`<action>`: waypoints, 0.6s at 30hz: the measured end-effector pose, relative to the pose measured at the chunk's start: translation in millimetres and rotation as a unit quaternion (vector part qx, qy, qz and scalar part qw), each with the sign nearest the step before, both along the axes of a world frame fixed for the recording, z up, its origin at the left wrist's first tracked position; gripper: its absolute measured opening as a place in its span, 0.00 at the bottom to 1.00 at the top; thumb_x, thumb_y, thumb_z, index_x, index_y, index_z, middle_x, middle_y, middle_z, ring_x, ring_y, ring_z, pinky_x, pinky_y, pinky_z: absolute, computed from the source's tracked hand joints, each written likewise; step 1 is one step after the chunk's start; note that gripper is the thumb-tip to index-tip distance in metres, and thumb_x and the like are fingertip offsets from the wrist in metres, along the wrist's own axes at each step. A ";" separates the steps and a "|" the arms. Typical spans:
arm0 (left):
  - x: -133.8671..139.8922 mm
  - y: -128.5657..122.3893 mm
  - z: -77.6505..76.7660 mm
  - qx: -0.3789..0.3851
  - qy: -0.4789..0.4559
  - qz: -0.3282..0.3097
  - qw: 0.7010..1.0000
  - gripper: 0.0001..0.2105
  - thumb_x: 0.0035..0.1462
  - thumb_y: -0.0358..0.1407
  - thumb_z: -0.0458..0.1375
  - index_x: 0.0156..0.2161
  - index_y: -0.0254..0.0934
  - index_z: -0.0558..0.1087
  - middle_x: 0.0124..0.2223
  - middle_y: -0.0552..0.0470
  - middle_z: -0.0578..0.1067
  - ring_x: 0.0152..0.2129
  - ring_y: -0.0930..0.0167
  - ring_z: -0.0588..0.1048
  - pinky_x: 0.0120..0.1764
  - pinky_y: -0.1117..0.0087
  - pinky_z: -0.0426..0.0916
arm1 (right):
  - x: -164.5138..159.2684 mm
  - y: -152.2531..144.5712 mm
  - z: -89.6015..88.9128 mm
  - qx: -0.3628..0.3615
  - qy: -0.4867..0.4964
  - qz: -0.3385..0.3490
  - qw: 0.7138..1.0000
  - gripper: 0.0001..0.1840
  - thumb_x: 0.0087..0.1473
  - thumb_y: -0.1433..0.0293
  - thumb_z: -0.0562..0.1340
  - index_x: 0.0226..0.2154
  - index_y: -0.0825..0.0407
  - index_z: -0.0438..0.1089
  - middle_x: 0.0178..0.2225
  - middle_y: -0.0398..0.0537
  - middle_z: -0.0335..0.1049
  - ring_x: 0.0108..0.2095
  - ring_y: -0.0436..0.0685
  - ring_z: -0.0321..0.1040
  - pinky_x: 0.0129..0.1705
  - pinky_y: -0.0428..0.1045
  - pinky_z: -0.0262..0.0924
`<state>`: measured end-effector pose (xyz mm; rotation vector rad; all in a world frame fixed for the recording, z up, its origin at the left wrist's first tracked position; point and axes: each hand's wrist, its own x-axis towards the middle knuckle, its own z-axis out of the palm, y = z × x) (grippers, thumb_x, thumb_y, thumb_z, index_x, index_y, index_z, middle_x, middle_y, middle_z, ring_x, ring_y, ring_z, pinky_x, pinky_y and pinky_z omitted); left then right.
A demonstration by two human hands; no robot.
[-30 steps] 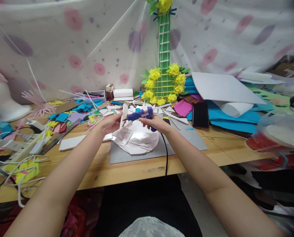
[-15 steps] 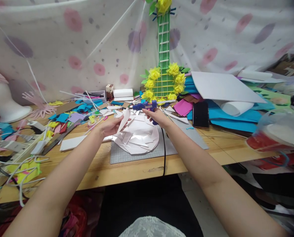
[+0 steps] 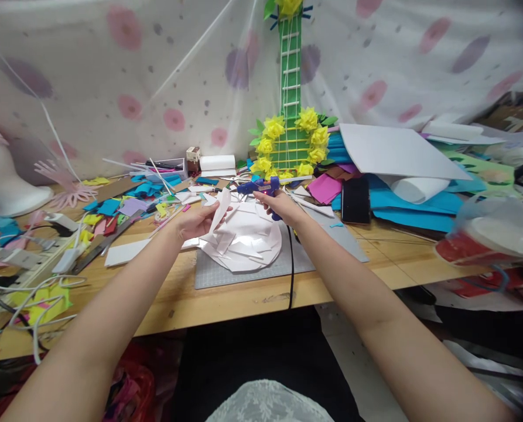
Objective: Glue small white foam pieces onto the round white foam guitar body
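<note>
The glue gun held in the right grip has pulled toward two o'clock from paper pinched in the left grip, seemingly pausing gluing.

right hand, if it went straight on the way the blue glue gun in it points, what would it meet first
Probably the upper part of the white strip held in the left hand; depth is unclear, so the blue glue gun might pass behind it.
</note>
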<state>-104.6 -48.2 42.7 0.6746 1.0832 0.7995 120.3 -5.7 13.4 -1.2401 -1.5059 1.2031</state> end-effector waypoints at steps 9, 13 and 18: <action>-8.6 7.6 -9.3 0.026 -0.015 -0.015 0.999 0.14 0.62 0.34 0.49 0.46 0.29 0.73 0.29 0.48 0.75 0.23 0.77 0.73 0.27 0.79 0.69 | 3.1 -9.5 4.5 0.010 -0.039 0.050 0.998 0.19 0.44 0.55 0.64 0.21 0.52 0.61 0.16 0.40 0.58 0.18 0.47 0.57 0.20 0.44 0.54; -8.4 9.0 -11.7 0.039 -0.016 -0.011 0.999 0.14 0.62 0.33 0.47 0.46 0.31 0.72 0.32 0.47 0.77 0.25 0.75 0.74 0.30 0.76 0.70 | 0.5 -14.8 8.9 0.006 -0.036 0.070 0.997 0.19 0.44 0.55 0.64 0.20 0.52 0.60 0.16 0.39 0.57 0.18 0.47 0.56 0.21 0.44 0.54; -11.1 11.6 -14.6 0.041 -0.019 0.002 0.999 0.12 0.61 0.33 0.49 0.37 0.30 0.74 0.28 0.47 0.76 0.23 0.73 0.75 0.30 0.73 0.71 | -2.7 -23.5 15.4 0.006 -0.037 0.104 0.994 0.18 0.44 0.56 0.64 0.20 0.51 0.61 0.15 0.40 0.57 0.18 0.47 0.56 0.21 0.44 0.55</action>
